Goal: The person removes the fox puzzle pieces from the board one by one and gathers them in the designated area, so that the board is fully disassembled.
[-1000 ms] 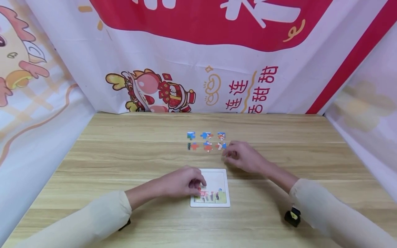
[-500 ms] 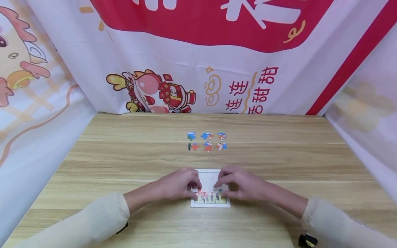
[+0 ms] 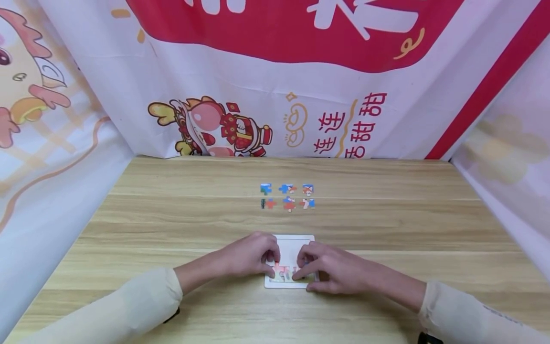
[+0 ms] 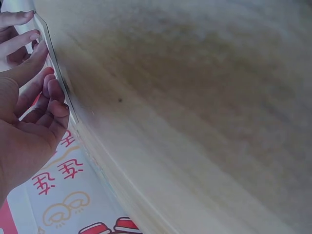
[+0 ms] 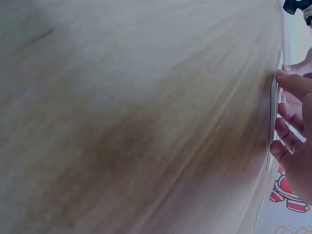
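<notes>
Pressing on tray at lower centre of head view, both hands at work. Left hand with fingers bent down, tips on the tray's left edge and on placed pieces; nothing lifted. Right hand with fingers curled, forefinger and thumb on a piece at the tray's bottom right; whether pinched or merely pushed flat, cannot tell. Wrist views blurred: left wrist shows fingers loosely bent beside the tray edge; right wrist shows fingertips on the tray edge.

Progress, by judgement: bottom row of tray filled or nearly so, last piece of that row apparently being seated. Upper part of tray bare and white. Six loose pieces in two rows of three above the tray at frame centre, well apart from both hands, untouched. Roughly a third done, two thirds left.

Surface: pale wood-grain table, flat, matt. Surroundings: printed cloth banner across top of frame, red and white with cartoon figure and red characters; further cloth panels closing off left and right edges.
</notes>
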The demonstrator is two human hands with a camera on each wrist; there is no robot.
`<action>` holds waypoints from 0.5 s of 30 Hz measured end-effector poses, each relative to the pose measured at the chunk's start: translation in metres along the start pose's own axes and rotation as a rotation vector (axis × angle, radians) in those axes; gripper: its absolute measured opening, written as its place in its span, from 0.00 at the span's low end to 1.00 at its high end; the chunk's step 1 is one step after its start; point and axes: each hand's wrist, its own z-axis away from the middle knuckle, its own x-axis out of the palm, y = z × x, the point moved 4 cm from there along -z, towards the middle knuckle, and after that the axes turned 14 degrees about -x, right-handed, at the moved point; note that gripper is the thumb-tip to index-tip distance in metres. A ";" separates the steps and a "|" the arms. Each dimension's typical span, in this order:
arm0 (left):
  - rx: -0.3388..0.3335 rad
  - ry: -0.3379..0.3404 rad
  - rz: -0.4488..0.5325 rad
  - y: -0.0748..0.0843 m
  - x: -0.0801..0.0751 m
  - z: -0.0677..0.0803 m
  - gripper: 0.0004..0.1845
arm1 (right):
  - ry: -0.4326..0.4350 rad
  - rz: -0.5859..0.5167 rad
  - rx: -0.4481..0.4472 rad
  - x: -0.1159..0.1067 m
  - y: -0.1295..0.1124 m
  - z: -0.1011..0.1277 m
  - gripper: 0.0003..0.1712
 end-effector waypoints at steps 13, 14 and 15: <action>-0.045 -0.022 0.045 0.001 -0.001 -0.003 0.13 | 0.037 -0.048 0.008 0.002 0.002 0.001 0.14; -0.054 -0.028 0.051 0.001 -0.001 -0.003 0.13 | 0.035 -0.052 0.012 0.002 0.002 0.002 0.14; -0.059 -0.034 0.058 0.001 -0.001 -0.003 0.13 | 0.033 -0.056 0.017 0.002 0.002 0.001 0.14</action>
